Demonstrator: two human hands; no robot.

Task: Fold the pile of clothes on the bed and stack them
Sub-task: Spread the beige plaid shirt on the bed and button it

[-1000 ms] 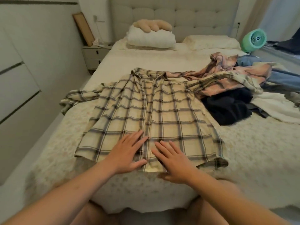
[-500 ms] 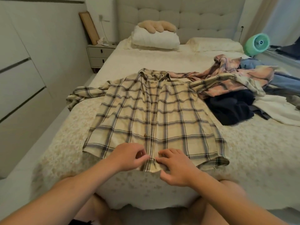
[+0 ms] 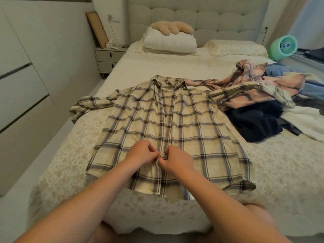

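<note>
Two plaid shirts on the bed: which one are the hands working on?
The cream plaid shirt, spread flat in the middle. Left hand and right hand pinch its front placket. The pink plaid shirt lies crumpled on the pile, untouched.

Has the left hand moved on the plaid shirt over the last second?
Yes. The left hand went from lying flat near the hem to pinching the plaid shirt placket, slightly farther up from the hem.

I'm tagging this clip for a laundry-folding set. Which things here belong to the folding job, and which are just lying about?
Part of the job:
cream plaid shirt, pinched at its front by left hand and right hand
pink plaid shirt
navy garment
white garment
blue garment

Lying about:
pillow
green fan
nightstand
</note>
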